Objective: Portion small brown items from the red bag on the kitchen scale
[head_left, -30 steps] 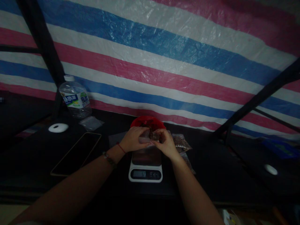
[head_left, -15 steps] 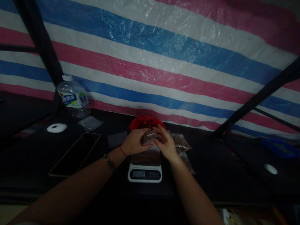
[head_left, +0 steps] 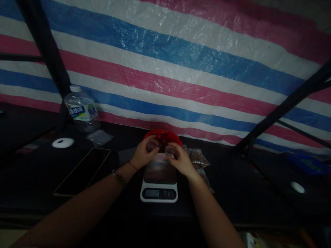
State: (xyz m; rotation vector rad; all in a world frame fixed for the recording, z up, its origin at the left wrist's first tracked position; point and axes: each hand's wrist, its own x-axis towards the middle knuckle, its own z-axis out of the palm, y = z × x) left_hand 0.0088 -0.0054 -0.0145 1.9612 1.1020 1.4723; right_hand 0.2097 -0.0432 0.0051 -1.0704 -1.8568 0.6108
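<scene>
Both my hands are raised just over the far end of a small white kitchen scale [head_left: 159,193] with a dark glass top. My left hand [head_left: 142,155] is closed around a small clear cup [head_left: 152,144] that seems to hold something dark. My right hand [head_left: 181,161] pinches a second small clear piece [head_left: 170,150], a cup or lid. A red bowl [head_left: 163,135] with dark contents stands right behind the hands. The scale's platform has nothing on it.
Clear bags of brown bits [head_left: 198,158] lie right of the scale. A phone [head_left: 82,170], a white disc [head_left: 62,142], a small clear bag [head_left: 99,137] and a water bottle [head_left: 81,109] are on the left. A striped tarp [head_left: 181,69] hangs behind.
Earlier both hands held one small clear container together above the scale. Now they have come apart, each with a clear piece, and moved slightly toward the red bowl.
</scene>
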